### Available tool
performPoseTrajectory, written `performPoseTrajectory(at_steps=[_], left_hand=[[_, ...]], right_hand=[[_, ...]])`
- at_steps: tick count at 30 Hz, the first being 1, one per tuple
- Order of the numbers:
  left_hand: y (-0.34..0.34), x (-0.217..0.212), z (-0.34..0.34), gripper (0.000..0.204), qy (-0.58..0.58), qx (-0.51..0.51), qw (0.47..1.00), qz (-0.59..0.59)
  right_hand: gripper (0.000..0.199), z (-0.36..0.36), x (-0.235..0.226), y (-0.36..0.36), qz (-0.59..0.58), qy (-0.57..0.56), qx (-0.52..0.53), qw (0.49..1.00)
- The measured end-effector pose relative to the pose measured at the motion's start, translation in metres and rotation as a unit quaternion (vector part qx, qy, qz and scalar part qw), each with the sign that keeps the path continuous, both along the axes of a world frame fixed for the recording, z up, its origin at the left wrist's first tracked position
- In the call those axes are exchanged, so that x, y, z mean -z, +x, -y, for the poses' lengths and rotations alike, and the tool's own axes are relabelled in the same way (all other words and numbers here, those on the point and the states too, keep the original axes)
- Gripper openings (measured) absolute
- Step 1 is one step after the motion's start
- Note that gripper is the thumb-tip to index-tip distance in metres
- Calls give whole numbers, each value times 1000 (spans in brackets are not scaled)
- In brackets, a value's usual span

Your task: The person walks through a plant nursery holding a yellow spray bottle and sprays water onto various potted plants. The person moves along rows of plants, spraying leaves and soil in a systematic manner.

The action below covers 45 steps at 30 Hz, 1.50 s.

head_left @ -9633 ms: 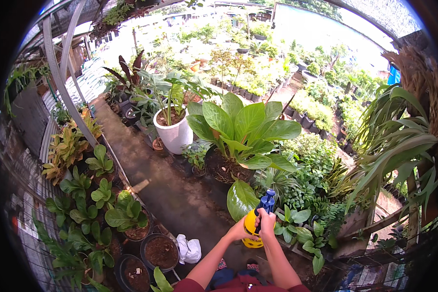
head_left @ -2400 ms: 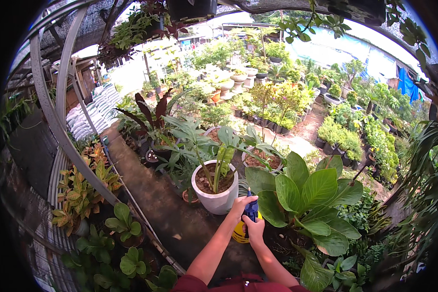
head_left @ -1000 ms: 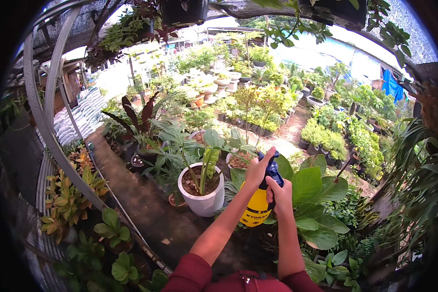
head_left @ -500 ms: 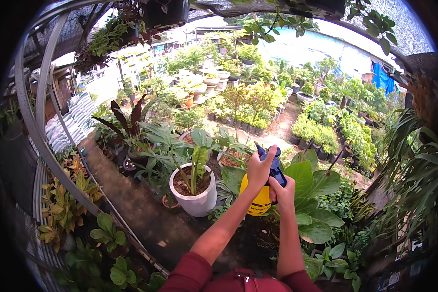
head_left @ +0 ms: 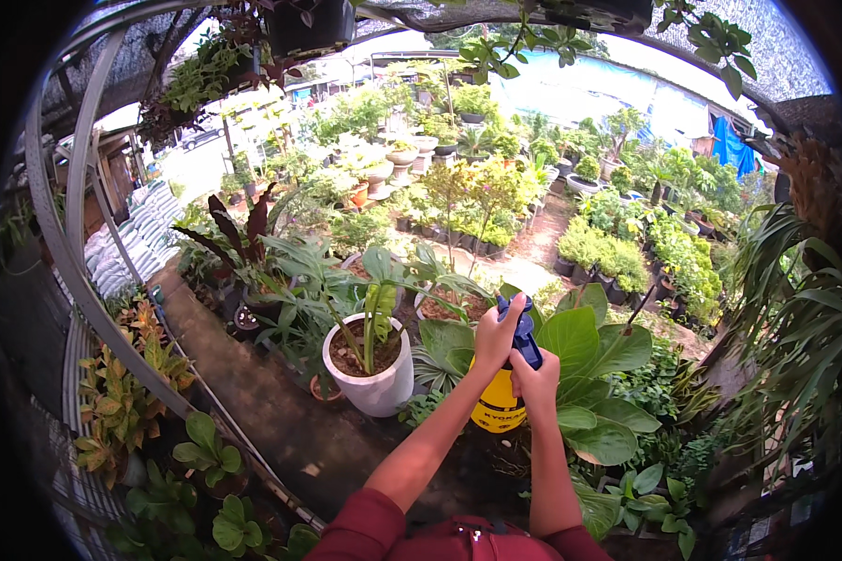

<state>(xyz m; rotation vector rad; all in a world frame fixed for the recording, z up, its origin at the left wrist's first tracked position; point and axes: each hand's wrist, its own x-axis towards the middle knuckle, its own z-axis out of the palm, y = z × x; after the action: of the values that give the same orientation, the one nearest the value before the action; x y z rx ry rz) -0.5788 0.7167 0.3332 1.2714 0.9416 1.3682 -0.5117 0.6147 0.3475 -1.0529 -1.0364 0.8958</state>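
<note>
Both hands are on a pump sprayer with a yellow bottle (head_left: 496,411) and a dark blue top (head_left: 527,342). My left hand (head_left: 497,338) is wrapped around the left side of the blue top, its thumb raised along it. On the right, my right hand (head_left: 537,378) closes around the lower part of the blue handle, and its thumb lies against it. Much of the bottle's upper part is hidden behind the hands. Large green leaves (head_left: 575,341) spread just right of the sprayer. To its left stands a white pot (head_left: 376,388) with a leafy plant.
A curved metal frame (head_left: 79,252) rises on the left, beside plants with yellowish leaves (head_left: 126,383). Stacked white sacks (head_left: 140,232) lie farther back. Rows of potted plants (head_left: 608,257) fill the sunlit yard ahead. Dark hanging pots (head_left: 309,28) and strappy foliage (head_left: 791,318) frame the view.
The sprayer has shifted slightly downward and its top has turned. Its nozzle, visible earlier at the upper left, no longer shows. My right hand sits a little lower; both hands keep their hold.
</note>
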Motion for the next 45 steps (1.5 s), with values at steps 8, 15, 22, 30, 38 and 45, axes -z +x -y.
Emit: performPoseTrajectory(at_steps=[8,15,22,30,38,45], left_hand=[[8,-32,22,59,61,-66,995,-35],[-4,-14,23,72,-23,-124,987,-97],[-1,0,18,60,-38,3,999,-14],[5,-16,26,65,64,-1,997,33],[-27,4,27,68,29,-103,994,-23],[-91,48,32,47,-17,-108,990,86]], right_hand=[[18,0,-11,21,-13,35,-44,998],[22,0,2,15,-51,-1,-103,993],[23,10,4,3,12,-24,2,1000],[17,10,6,8,21,32,27,999],[20,9,8,-11,-16,8,-89,996],[20,3,44,-60,39,-44,-157,986]])
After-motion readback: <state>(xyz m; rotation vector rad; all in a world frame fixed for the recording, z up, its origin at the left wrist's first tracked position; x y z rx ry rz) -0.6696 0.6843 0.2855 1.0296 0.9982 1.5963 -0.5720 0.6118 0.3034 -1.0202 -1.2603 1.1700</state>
